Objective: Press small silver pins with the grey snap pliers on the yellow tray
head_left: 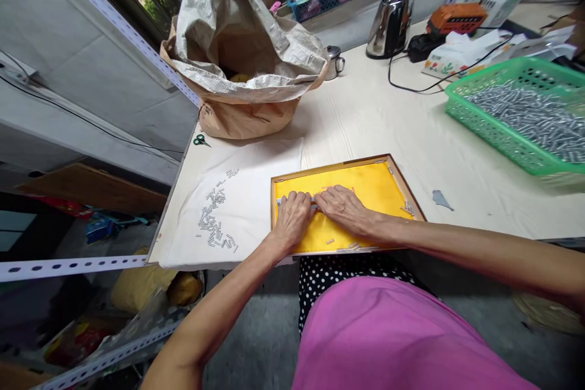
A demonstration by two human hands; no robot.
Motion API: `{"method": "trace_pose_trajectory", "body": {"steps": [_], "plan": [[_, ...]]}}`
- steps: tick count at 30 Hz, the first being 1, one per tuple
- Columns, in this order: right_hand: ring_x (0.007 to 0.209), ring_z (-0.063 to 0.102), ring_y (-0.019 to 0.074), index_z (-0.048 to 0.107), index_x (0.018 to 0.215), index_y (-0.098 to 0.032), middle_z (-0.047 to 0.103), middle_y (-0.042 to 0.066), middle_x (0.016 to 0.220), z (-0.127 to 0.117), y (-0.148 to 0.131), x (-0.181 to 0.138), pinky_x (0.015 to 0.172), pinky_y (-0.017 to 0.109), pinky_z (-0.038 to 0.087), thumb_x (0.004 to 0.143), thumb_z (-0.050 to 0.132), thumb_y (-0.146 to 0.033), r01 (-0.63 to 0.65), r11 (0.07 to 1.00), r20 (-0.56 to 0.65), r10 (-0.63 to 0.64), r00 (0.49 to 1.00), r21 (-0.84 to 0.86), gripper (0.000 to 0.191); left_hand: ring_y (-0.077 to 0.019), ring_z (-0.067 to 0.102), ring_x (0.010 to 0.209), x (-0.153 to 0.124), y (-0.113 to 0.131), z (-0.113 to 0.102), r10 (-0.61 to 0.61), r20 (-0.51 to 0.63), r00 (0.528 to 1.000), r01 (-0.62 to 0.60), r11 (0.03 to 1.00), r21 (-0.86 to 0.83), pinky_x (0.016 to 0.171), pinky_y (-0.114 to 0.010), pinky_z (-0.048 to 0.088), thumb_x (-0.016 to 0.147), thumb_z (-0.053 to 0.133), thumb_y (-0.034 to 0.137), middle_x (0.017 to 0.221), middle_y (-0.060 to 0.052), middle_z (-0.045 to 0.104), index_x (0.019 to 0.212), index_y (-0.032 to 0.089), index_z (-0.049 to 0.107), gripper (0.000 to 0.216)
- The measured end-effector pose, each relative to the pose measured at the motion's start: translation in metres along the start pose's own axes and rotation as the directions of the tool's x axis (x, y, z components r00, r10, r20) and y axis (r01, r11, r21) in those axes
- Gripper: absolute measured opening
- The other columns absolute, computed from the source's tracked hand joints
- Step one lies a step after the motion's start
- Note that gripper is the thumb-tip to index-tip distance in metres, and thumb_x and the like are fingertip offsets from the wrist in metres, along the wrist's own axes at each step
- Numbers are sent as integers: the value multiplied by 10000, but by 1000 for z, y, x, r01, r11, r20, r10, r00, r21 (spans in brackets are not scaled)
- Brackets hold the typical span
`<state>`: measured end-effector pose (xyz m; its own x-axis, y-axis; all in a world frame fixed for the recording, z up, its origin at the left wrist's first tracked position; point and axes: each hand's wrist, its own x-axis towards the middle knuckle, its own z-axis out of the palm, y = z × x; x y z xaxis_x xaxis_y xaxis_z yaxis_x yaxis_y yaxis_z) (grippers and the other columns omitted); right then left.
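A shallow wooden-framed tray [406, 186] with a yellow lining [372, 186] lies at the table's front edge. Inside it, my left hand [294, 216] is closed, its fingers curled over a narrow metal strip [280, 202]. Close beside it, my right hand [342, 208] has its fingers bent and pressed together near the strip's right end. What its fingertips hold, if anything, is hidden. Several small metal pins [407, 208] rest along the tray's right side, with more along the front edge. Left of the tray, many similar pins [212, 216] are scattered on a white cloth [183, 244].
Behind the tray stands a large open paper sack [249, 119]. Green scissors [200, 141] lie left of it. A green basket [493, 137] full of metal pins is on the right. A kettle [390, 18], a corded orange box [457, 18] and a grey scrap [442, 199] are also on the table.
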<state>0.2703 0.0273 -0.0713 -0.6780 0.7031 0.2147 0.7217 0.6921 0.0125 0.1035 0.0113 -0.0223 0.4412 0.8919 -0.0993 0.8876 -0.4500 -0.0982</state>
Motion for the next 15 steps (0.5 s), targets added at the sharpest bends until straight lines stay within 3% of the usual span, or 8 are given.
{"method": "trace_pose_trajectory", "body": {"steps": [3, 6, 8, 10, 15], "plan": [[807, 536, 231, 614, 946, -141, 640, 100, 849, 4, 7, 7, 747, 363, 346, 907, 394, -49, 47, 999, 33, -47, 998, 27, 242, -276, 601, 1010, 1, -5, 3, -41, 12, 999, 41, 998, -53, 881, -402, 507, 965, 529, 274, 1043, -126, 678, 1092, 134, 610, 206], [816, 522, 235, 596, 984, -148, 637, 108, 888, -5, 18, 4, 730, 347, 334, 960, 451, -230, 74, 991, -47, -69, 997, 115, 168, -285, 611, 1075, -5, -3, 3, -13, -89, 996, 5, 996, -87, 928, -421, 518, 943, 576, 296, 1155, -156, 670, 1232, 102, 567, 349], [865, 523, 249, 569, 1098, -136, 630, 129, 971, -16, 27, -3, 749, 347, 338, 970, 467, -405, 86, 981, -145, -61, 988, 172, 316, -305, 565, 1228, -10, 0, 2, 76, -198, 977, -90, 994, -62, 1013, -466, 491, 954, 551, 268, 1324, -189, 602, 1312, 99, 532, 396], [862, 527, 266, 570, 1078, -136, 624, 134, 945, -28, 38, -12, 755, 364, 338, 963, 441, -508, 89, 985, -196, -59, 979, 147, 410, -308, 459, 1379, -12, 3, 2, 220, -270, 938, -222, 975, 21, 1093, -518, 437, 987, 460, 209, 1457, -170, 514, 1284, 139, 576, 326], [818, 564, 266, 594, 1099, -162, 649, 116, 880, -40, 75, -32, 762, 392, 339, 996, 317, -568, 52, 993, -190, -31, 981, 109, 502, -305, 395, 1441, -6, 17, -2, 462, -315, 829, -418, 886, 199, 1135, -562, 400, 1003, 420, 200, 1488, -80, 509, 1153, 203, 672, 293]]}}
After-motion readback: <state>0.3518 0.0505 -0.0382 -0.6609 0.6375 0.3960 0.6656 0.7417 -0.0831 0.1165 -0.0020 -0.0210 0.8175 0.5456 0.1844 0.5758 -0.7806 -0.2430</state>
